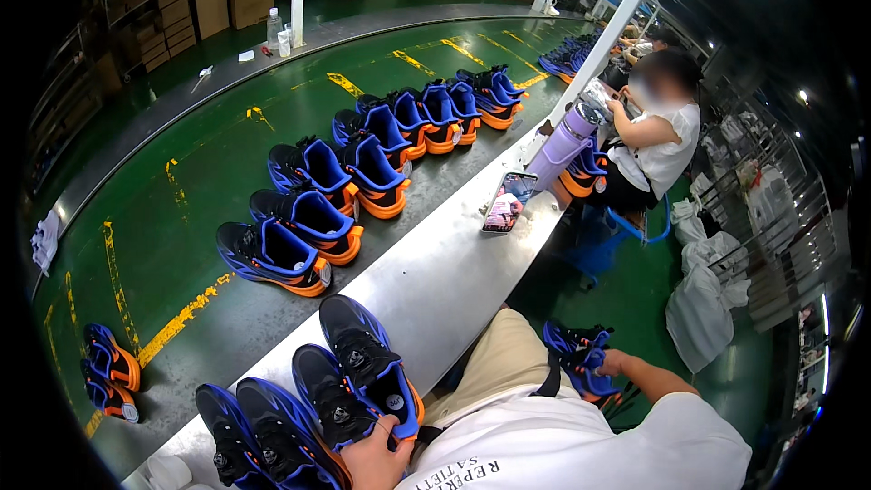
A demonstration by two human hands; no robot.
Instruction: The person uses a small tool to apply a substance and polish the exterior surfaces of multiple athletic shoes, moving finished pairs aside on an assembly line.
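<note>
My left hand point(374, 460) grips the heel end of a black, blue and orange sneaker point(367, 365) that lies on the steel ledge point(454, 272) in front of me. A matching sneaker point(328, 397) lies right beside it, touching it. Down at my right side, my right hand point(613, 364) holds another blue and black sneaker point(581, 358) low over the green floor. My beige trousers and white shirt fill the bottom of the view.
Two more sneakers point(259, 436) lie at the ledge's near end. Several pairs point(313, 218) ride the green conveyor belt point(181, 181). A phone point(508, 201) and a purple bottle point(562, 145) sit further along the ledge. A seated person point(658, 132) works ahead; white bags point(703, 295) lie right.
</note>
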